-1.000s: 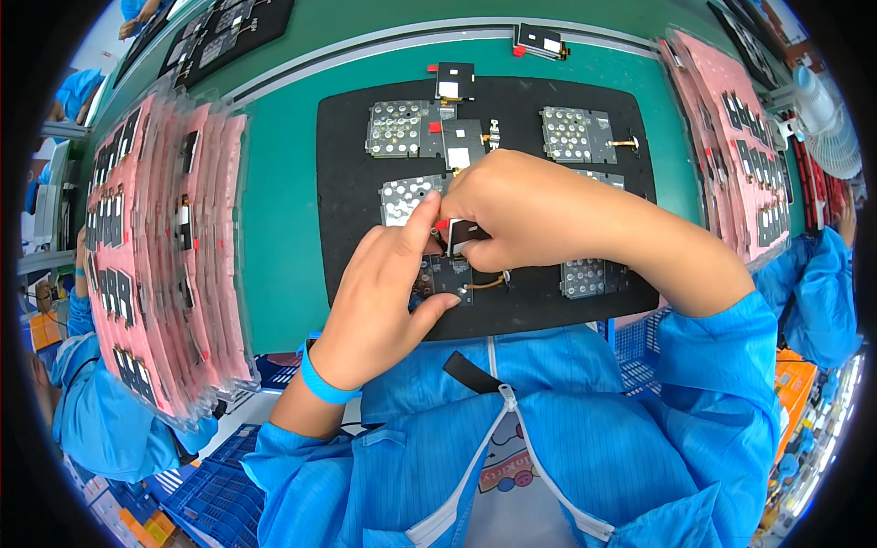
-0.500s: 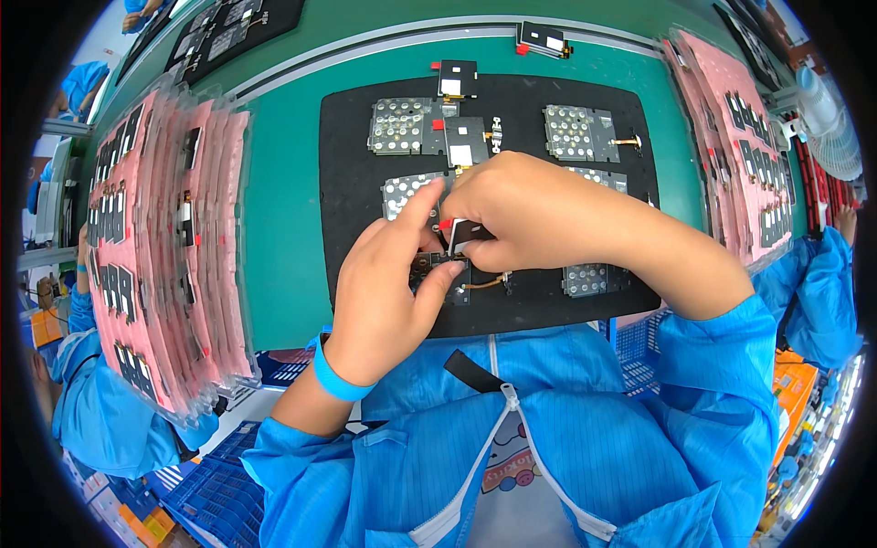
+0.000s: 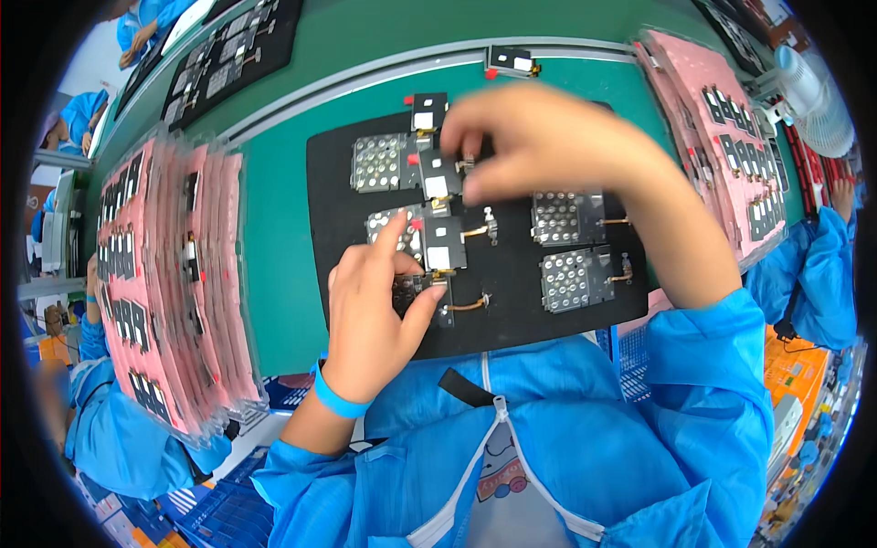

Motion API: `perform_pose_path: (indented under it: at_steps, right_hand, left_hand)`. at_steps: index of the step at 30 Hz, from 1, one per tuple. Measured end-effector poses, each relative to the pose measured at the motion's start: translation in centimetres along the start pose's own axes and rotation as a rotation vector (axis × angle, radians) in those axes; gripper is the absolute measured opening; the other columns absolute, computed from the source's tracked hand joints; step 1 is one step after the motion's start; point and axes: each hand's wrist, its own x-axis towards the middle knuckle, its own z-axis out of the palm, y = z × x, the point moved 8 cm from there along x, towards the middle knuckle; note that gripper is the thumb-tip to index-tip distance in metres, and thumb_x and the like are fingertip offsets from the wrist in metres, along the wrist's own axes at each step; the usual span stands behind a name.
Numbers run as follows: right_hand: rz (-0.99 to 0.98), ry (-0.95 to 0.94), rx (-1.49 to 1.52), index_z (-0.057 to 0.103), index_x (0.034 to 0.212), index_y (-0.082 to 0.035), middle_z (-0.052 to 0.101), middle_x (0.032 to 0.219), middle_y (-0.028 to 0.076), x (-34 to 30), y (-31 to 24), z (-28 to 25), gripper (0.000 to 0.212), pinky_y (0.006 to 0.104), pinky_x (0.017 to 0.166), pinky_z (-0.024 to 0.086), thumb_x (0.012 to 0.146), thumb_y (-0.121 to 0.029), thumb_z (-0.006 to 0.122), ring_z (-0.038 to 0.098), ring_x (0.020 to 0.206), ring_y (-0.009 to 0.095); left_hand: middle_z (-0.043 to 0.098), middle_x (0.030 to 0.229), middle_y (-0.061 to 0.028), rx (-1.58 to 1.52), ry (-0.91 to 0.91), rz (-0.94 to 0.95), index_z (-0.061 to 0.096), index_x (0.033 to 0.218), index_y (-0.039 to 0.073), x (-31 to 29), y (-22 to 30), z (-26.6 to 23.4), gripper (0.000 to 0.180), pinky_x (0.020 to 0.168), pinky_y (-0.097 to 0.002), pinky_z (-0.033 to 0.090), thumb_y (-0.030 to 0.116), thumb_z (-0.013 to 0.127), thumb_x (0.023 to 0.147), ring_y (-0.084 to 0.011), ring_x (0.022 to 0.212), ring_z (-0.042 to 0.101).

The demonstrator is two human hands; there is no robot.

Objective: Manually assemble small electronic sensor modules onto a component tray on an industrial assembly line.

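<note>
Editor: How do the hands stand on your feed?

Operator: From my remote post, I see the left hand [image 3: 370,292] loosely open over a black mat [image 3: 512,283], index finger stretched across a keypad board [image 3: 376,224], thumb spread toward a lower board [image 3: 406,290]; I make out nothing in its grasp, and cannot tell how firmly the fingertips press

Editor: And the right?

Operator: The right hand [image 3: 539,142], blurred, hangs above the mat's far part, thumb and fingers parted, with nothing I can see between them

Editor: Where are the displays?

Operator: I count the nearest display [image 3: 446,239], dark with a red tab, just right of the left index finger; a middle display [image 3: 437,175] lies near the right hand's fingertips, and a far display [image 3: 429,111] beyond it. Stacked pink trays [image 3: 119,274] stand left of the mat on the green table [image 3: 283,183]
</note>
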Motion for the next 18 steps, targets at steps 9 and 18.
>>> perform_pose_path:
  at_steps: [9,18]
  right_hand:
    - [0.251,0.236,-0.563,0.059,0.087,-0.006,0.062,0.092,0.011,3.6,10.8,-7.7,0.029,0.0398,0.073,0.047,0.064,-0.011,0.077,0.06,0.087,0.03]
    - [0.133,0.649,0.367,0.053,0.12,-0.003,0.062,0.094,0.006,-3.5,8.6,-11.6,0.051,0.0251,0.056,0.048,0.074,-0.013,0.073,0.058,0.065,0.012]
  left_hand:
    - [0.064,0.102,-0.0123,0.194,0.043,0.232,0.064,0.108,0.003,0.9,4.4,-3.0,0.042,0.085,-0.0409,0.045,0.008,0.076,0.068,-0.0329,0.097,0.056]
    - [0.064,0.101,-0.0149,0.138,-0.146,0.489,0.063,0.109,0.001,9.2,9.5,-1.1,0.036,0.081,-0.0395,0.046,0.013,0.072,0.076,-0.0335,0.093,0.058]
